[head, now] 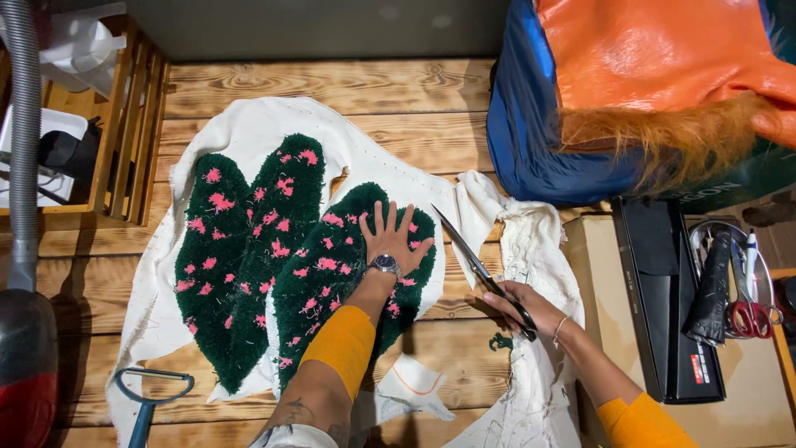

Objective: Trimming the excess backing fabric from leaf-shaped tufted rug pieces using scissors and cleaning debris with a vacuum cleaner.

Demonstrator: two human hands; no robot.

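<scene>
Left hand (394, 236) flat, fingers spread, pressing the dark green tufted rug (274, 249) with pink flecks, mid-floor on wooden planks (365, 87). Right hand (522, 303) grips long scissors (481, 270), blades nearly closed at the white backing cloth (249, 124) edge.

I'm counting 2 hands, left (393, 238) & right (518, 300); 1 pr black scissors (479, 267); 3 green tufted leaf pieces (249, 249); 1 red-handled scissors (750, 315); 1 wristwatch (385, 265).
</scene>
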